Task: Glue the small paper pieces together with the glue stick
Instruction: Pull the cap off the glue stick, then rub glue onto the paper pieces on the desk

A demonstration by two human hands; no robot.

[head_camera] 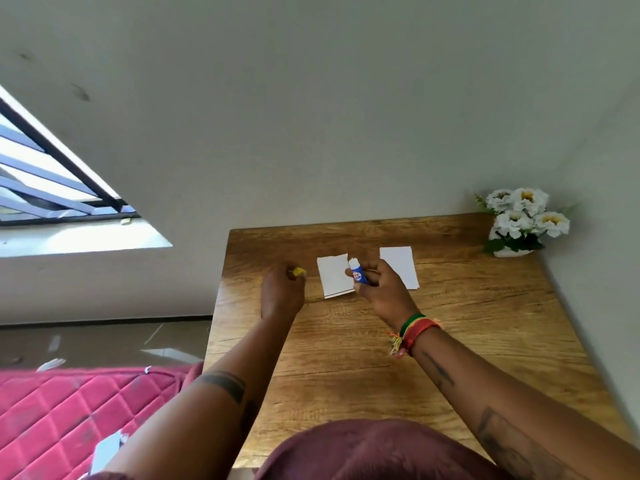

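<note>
Two small white paper pieces lie on the wooden table (pixel 450 341). The left paper (pixel 333 277) sits between my hands; the right paper (pixel 400 263) lies partly behind my right hand. My right hand (pixel 382 289) grips a blue glue stick (pixel 358 271), uncapped, with its white tip pointing up over the left paper's right edge. My left hand (pixel 282 291) rests at the table's left side, its fingers closed on a small yellow cap (pixel 299 271).
A white pot of white flowers (pixel 523 220) stands at the table's far right corner against the wall. A pink quilted mattress (pixel 69 410) lies left of the table. A window (pixel 52 181) is at the left.
</note>
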